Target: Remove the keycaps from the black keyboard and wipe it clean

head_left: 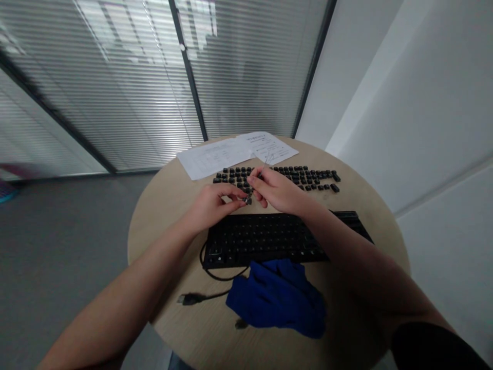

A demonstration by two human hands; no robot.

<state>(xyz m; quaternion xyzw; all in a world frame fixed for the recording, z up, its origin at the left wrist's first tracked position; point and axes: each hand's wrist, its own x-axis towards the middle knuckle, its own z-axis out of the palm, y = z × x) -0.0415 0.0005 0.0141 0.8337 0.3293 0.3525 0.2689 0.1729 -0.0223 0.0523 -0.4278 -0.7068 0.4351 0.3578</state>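
My left hand (217,204) pinches a small black keycap (248,201) between thumb and fingertips, just above the far edge of the keyboard. Closed around a thin wire keycap puller (266,160) is my right hand (275,189); the wires stick up past the fingers, and the lower end points down at the keycap in the left hand. Whether puller and keycap touch is too small to tell. The black keyboard (265,239) lies below both hands, its keycaps off over much of the surface, partly covered by my right forearm. Behind the hands, loose keycaps (304,174) lie in rows.
Two printed paper sheets (215,156) lie at the far side of the round wooden table (165,205). A crumpled blue cloth (279,298) sits in front of the keyboard, over part of its cable with a USB plug (190,298). A white wall (435,128) stands close on the right.
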